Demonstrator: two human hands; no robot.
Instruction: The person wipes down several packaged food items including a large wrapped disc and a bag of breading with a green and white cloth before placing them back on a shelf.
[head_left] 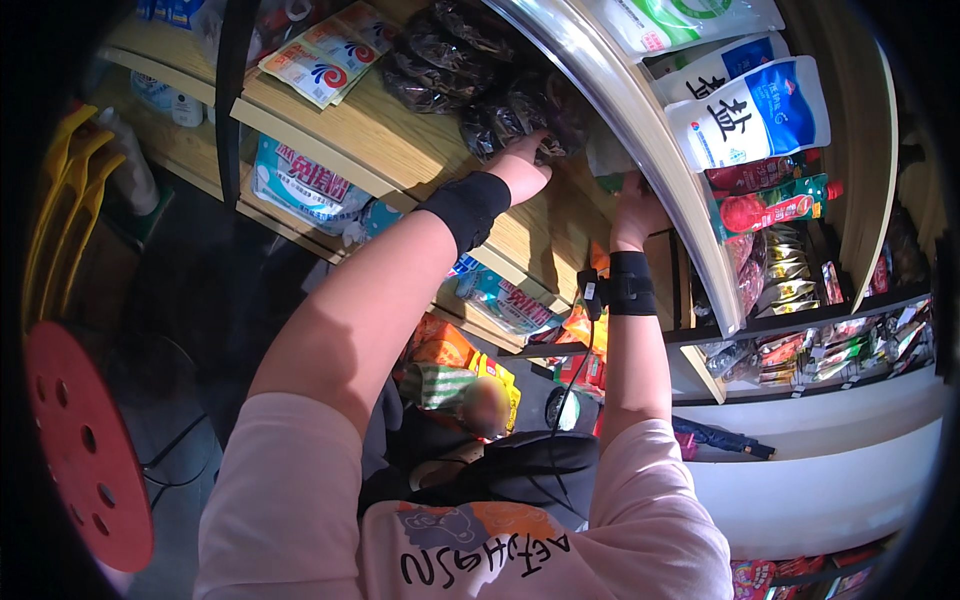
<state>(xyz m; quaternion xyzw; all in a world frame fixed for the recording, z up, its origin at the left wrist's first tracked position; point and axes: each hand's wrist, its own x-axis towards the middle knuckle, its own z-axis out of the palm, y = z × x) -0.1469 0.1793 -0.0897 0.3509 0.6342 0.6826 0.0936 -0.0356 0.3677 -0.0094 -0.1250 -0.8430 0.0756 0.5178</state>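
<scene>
On the wooden shelf, my left hand has its fingers curled against a clear plastic bag of dark dried food. Its fingertips are partly lost against the dark contents. More dark bags of the same look are piled just behind it. My right hand reaches in beside the pale curved shelf edge, close to a whitish package with some green. What its fingers do is hidden. Black bands wrap both my wrists, and a small black device with a cable is at the right one.
Flat orange-and-white packets lie left of the bags. White-and-blue pouches and a red bottle with a green cap stand on the right shelves. Below are teal-and-white packs. A red round stool seat is at lower left.
</scene>
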